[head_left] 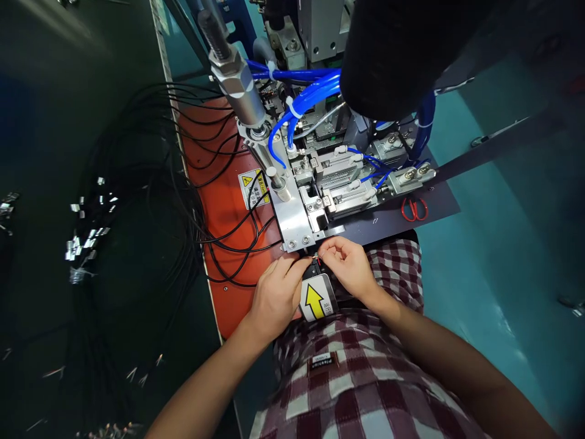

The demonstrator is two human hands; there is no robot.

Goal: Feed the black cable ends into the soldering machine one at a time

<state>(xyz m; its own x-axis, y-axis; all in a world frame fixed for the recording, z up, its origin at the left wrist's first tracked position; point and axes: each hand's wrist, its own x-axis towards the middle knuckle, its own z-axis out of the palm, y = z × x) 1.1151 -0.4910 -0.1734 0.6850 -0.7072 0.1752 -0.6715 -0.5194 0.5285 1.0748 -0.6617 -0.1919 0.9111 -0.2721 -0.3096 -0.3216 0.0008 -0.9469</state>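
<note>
At the front edge of a metal machine fixture (292,222), my two hands meet fingertip to fingertip. My left hand (278,292) is closed, thumb and forefinger pressed together near a tiny part with metal and red on it (316,259). From the other side my right hand (347,265) pinches at the same spot. The fingers cover most of what they grip, so its kind cannot be made out. Just below the fingertips is a white label with a yellow arrow (315,299). Black cables (247,249) run from the left to the fixture, close to my left hand.
A red base plate (228,213) carries a warning label (253,188). Pneumatic cylinders (347,183) with blue air hoses (315,91) stand behind my hands. Red-handled scissors (414,210) lie on the right. A bundle of black cables with metal connectors (89,238) spreads over the dark left surface.
</note>
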